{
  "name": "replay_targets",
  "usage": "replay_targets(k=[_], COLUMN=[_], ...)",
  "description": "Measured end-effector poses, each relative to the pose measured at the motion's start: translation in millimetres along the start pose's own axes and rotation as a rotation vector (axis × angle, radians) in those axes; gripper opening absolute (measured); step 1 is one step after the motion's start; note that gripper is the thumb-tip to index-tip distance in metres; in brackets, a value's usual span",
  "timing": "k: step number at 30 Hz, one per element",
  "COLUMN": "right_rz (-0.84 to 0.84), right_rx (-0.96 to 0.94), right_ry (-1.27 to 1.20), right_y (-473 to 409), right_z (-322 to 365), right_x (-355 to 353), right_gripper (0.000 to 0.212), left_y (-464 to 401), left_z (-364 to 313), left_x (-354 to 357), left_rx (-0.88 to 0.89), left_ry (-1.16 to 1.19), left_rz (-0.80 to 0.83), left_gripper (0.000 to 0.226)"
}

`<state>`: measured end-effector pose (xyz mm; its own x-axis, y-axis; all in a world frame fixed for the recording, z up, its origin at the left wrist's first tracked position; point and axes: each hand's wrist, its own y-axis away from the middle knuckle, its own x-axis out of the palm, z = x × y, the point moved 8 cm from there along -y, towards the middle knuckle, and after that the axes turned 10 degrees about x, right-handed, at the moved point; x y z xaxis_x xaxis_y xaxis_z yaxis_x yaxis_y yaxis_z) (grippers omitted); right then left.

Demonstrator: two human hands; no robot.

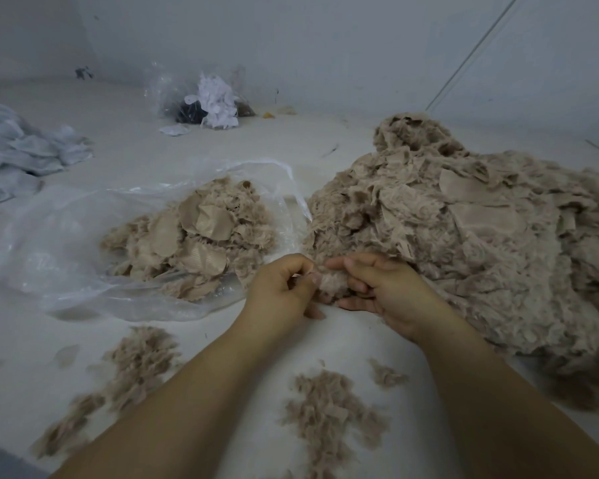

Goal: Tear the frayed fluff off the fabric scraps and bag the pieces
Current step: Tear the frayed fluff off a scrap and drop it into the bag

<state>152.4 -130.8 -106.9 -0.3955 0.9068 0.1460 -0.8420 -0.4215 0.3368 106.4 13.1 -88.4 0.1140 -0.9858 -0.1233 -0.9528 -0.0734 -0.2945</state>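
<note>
Along the bottom of the frame, loose tufts of torn fluff (329,402) lie on the pale surface (21,344), with a second streak of them at lower left; they sit right below the arms, most likely where they drop as they are pulled away. Just above, at centre, both hands meet over one small fabric scrap (331,283). The left hand (280,288) has its fingers curled and its thumb and forefinger pinched on the scrap's fuzzy edge. The right hand (384,288) has its fingers wrapped round the other side, holding it steady, so the two can pull against each other. The step looks to be tearing, with bagging of this piece not yet done.

To the left of the hands, a clear plastic bag (66,247) lies open on its side, mouth toward the person, with cleaned pieces (194,233) heaped in it, close enough for an easy drop. At right, a big pile of untreated scraps (464,243) touches the right hand, so the next piece is within reach; much remains.

Farther off, a heap of white cloth (21,150) sits at upper left, and another clear bag of white and dark bits (208,98) stands near the wall.
</note>
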Motion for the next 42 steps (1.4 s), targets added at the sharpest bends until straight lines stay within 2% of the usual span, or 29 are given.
replay_targets(k=[3, 6, 10, 16, 25, 32, 34, 37, 39, 42], right_rz=[0.009, -0.011, -0.025, -0.029, -0.029, -0.037, -0.042, -0.069, -0.077, -0.069], right_rx=[0.005, 0.027, 0.06, 0.063, 0.098, 0.101, 0.114, 0.11, 0.105, 0.077], right_ry=[0.042, 0.045, 0.089, 0.081, 0.118, 0.16, 0.14, 0.141, 0.143, 0.173], right_y=[-1, -3, -5, -5, -4, -3, -3, -4, -4, -2], right_z=[-1, -2, -4, -4, -4, -1, -3, -3, -3, -1], right_x=[1, 0, -1, -1, 5, 10, 8, 5, 4, 5], right_gripper=[0.027, 0.026, 0.027, 0.028, 0.038, 0.032, 0.03, 0.025, 0.026, 0.027], left_y=[0, -2, -2, -5, -4, 6, 5, 1, -1, -1], left_z=[-1, -4, 3, 10, 5, -22, -18, -1, 5, 5], left_x=[-2, -6, -16, -18, -3, 6, 1, -7, -7, -5], left_rx=[0.007, 0.059, 0.027, -0.017, 0.014, 0.216, 0.184, 0.034, -0.031, -0.036], left_ry=[0.074, -0.024, -0.087, -0.115, -0.058, 0.061, 0.051, -0.033, -0.068, -0.191], left_rz=[-0.068, -0.085, -0.144, -0.211, -0.146, -0.073, -0.096, -0.116, -0.105, -0.094], left_gripper=[0.021, 0.023, 0.036, 0.033, 0.036, 0.022, 0.025, 0.038, 0.034, 0.043])
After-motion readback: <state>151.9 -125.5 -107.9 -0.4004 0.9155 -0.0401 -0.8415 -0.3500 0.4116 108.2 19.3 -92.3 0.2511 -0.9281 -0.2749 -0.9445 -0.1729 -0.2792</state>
